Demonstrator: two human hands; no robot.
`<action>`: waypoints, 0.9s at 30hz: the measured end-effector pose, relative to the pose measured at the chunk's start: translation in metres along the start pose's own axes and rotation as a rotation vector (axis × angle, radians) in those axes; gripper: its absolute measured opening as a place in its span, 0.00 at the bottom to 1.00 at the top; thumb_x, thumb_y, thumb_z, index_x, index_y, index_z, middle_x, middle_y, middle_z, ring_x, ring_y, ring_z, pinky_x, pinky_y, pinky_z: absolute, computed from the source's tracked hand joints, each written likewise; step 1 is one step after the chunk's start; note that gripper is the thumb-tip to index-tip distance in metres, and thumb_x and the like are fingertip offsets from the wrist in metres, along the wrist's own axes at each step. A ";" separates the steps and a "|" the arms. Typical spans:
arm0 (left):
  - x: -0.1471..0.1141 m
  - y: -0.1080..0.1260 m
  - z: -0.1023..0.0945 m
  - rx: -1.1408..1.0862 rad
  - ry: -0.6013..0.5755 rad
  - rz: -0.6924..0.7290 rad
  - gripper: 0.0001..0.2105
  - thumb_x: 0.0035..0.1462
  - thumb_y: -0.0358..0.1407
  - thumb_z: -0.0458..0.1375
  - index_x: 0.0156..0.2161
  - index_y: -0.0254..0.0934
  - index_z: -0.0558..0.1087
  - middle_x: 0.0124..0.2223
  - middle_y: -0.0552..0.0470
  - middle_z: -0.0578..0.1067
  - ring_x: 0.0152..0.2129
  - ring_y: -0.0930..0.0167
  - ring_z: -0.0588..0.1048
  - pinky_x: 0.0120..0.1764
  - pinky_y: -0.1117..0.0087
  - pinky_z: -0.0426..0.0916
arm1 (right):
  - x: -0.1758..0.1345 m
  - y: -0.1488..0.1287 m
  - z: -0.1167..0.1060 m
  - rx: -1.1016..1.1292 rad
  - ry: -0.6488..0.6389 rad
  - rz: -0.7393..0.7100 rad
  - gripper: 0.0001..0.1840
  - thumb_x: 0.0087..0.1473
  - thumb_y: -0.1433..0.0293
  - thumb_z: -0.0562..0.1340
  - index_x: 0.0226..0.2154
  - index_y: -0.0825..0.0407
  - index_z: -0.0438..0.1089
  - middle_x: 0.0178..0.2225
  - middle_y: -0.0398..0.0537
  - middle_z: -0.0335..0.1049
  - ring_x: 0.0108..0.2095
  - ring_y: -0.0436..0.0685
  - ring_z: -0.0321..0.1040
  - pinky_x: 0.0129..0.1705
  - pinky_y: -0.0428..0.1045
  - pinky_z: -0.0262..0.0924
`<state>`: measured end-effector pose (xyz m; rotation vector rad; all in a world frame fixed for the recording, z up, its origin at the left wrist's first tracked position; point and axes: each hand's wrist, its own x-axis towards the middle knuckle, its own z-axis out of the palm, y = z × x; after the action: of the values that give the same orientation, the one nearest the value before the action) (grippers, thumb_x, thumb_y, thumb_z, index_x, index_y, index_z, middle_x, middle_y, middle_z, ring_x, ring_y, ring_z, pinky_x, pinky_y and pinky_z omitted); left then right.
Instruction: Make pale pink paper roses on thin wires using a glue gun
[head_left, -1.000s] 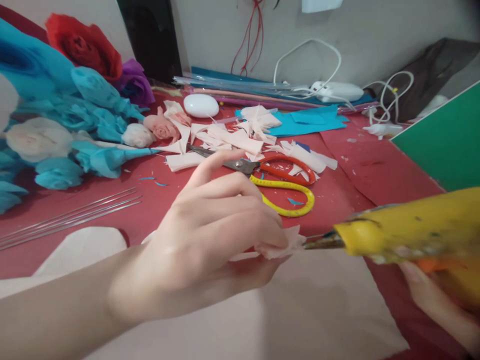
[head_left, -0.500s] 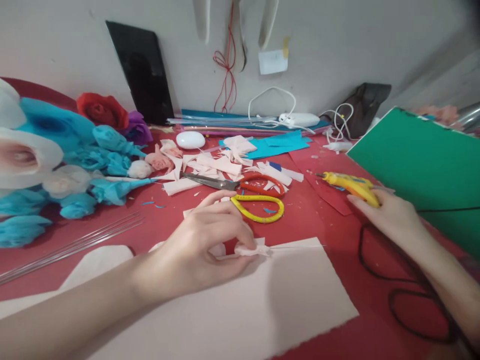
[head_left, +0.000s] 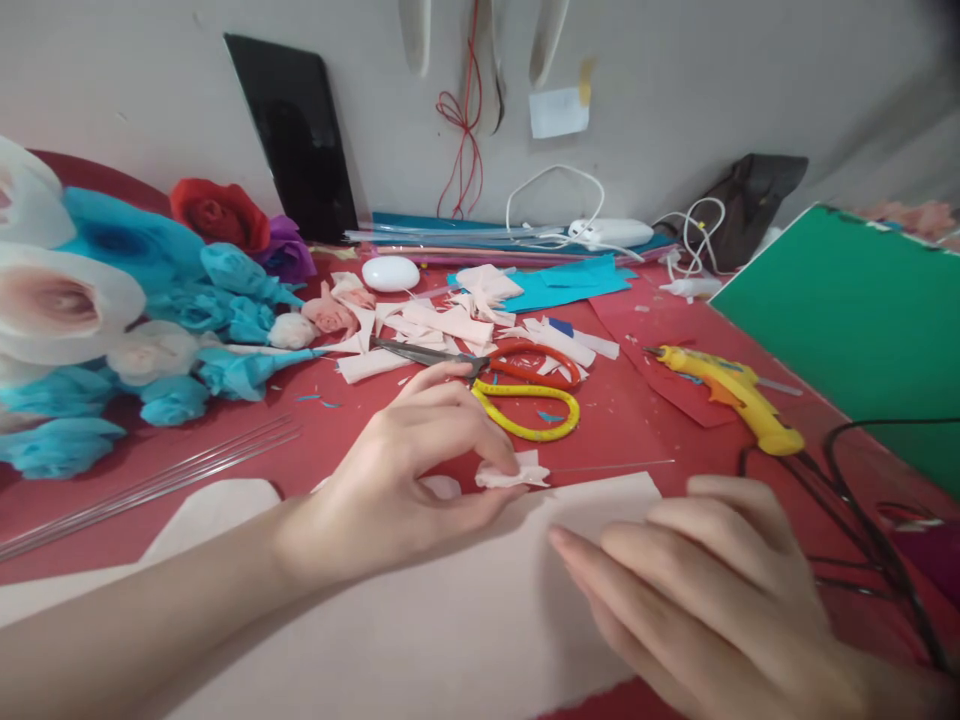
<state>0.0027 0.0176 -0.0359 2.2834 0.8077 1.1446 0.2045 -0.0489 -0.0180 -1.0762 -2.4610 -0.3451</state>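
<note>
Between the thumb and fingers of my left hand [head_left: 420,455] is a small pale pink paper flower [head_left: 531,470]. A thin wire stem [head_left: 615,466] runs out of it to the right. Beneath both hands lies a large pale pink paper sheet [head_left: 420,620]. My right hand [head_left: 697,570] hovers over the sheet's right part, its fingers extended and nothing seen in them; the thumb is hidden. Beyond it, a yellow hot glue gun [head_left: 739,395] rests on the red table, its nozzle towards the far left. Scissors [head_left: 525,395] with one red and one yellow handle lie just past my left hand.
Blue, white, red and purple paper flowers [head_left: 187,310] crowd the left. Pale paper scraps [head_left: 442,325] and blue paper [head_left: 562,285] lie behind the scissors. A green board [head_left: 840,310] leans at the right, near the black cord [head_left: 862,500]. Bare wires [head_left: 165,485] lie at the left.
My right hand has let go of the glue gun, leaving it on the table, and has come in towards the pink sheet. My left hand still pinches the paper flower.
</note>
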 end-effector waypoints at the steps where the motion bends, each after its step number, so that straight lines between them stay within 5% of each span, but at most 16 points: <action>1: 0.000 0.000 0.000 0.002 0.003 0.002 0.04 0.48 0.28 0.60 0.26 0.38 0.70 0.25 0.59 0.76 0.24 0.76 0.72 0.52 0.62 0.58 | 0.002 -0.001 0.006 0.005 0.020 -0.042 0.14 0.62 0.72 0.49 0.36 0.46 0.69 0.26 0.34 0.69 0.27 0.47 0.61 0.37 0.51 0.50; 18: 0.002 -0.003 0.001 -0.101 0.020 0.042 0.05 0.46 0.26 0.60 0.24 0.34 0.69 0.22 0.54 0.74 0.21 0.75 0.69 0.37 0.66 0.66 | 0.010 0.010 0.010 0.064 0.019 -0.102 0.12 0.60 0.77 0.53 0.40 0.58 0.71 0.28 0.42 0.71 0.28 0.49 0.60 0.32 0.50 0.50; 27: 0.002 -0.003 0.001 0.003 0.019 0.100 0.04 0.48 0.28 0.59 0.25 0.38 0.69 0.23 0.56 0.76 0.22 0.74 0.71 0.40 0.64 0.66 | 0.012 0.012 0.013 0.098 0.046 -0.102 0.11 0.59 0.77 0.54 0.38 0.59 0.73 0.28 0.43 0.71 0.28 0.50 0.60 0.32 0.51 0.51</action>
<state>0.0041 0.0208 -0.0370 2.3422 0.7096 1.2113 0.2029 -0.0284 -0.0229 -0.8954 -2.4695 -0.2744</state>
